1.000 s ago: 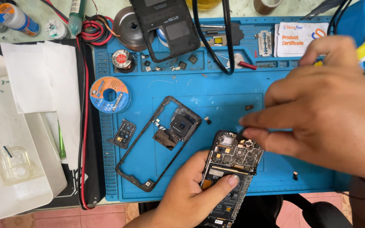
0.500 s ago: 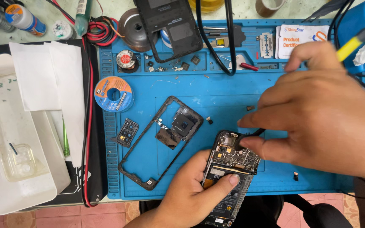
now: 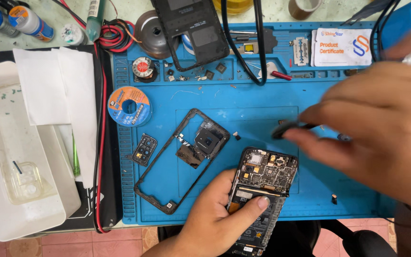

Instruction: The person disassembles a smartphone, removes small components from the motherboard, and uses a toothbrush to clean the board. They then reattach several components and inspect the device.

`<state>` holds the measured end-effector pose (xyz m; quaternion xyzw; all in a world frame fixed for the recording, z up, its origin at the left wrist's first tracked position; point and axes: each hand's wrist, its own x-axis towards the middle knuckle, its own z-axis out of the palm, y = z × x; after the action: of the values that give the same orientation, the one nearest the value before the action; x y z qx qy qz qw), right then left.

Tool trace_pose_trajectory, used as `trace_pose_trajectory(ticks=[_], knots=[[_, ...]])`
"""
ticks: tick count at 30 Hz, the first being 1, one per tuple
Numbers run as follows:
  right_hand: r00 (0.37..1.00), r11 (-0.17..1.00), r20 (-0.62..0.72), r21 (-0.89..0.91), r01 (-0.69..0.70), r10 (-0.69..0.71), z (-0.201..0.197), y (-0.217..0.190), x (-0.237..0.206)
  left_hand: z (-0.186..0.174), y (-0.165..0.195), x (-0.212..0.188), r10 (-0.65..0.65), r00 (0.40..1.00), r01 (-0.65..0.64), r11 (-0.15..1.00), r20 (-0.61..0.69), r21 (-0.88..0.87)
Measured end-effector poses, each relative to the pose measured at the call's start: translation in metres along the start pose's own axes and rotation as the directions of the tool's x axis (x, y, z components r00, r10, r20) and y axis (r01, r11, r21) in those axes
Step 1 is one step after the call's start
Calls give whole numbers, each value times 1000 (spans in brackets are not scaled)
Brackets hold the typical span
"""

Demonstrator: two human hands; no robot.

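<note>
My left hand (image 3: 215, 223) pins the opened phone (image 3: 261, 190) flat on the blue mat (image 3: 262, 100), thumb across it, steadying its board. My blurred right hand (image 3: 376, 128) pinches a small dark part (image 3: 285, 129) just above the phone.

right hand (image 3: 376, 128) | lifted off opened phone (image 3: 262, 190) | moved right, blurred

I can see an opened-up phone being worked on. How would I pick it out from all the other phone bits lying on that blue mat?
Start at the blue mat and go to its near edge, where the left hand grips the opened phone. Its bare circuit board faces up. Unlike the hollow black frame lying to its left, it is filled with parts, and it is the only piece held in a hand.
</note>
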<state>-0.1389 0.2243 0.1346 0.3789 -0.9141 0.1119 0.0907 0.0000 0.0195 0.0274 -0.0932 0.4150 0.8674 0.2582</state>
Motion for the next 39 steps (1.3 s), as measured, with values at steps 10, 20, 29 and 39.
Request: trace_pose_trajectory(ticks=[10,20,29,39], knots=[[908,908,29,11,-419,419,20,-12,-81,0,0,-6,-35,999,34,999,1,15],[866,877,153,-20,-479,476,42,-23,-98,-2,-6,-12,19,1000,-20,996,14,83],[965,960,22,105,-261,260,39,-10,-43,-3,-3,-8,-57,998,60,996,-40,69],[976,974,78,79,-211,205,54,-8,-24,-4,-7,-10,-12,1000,13,996,-10,89]])
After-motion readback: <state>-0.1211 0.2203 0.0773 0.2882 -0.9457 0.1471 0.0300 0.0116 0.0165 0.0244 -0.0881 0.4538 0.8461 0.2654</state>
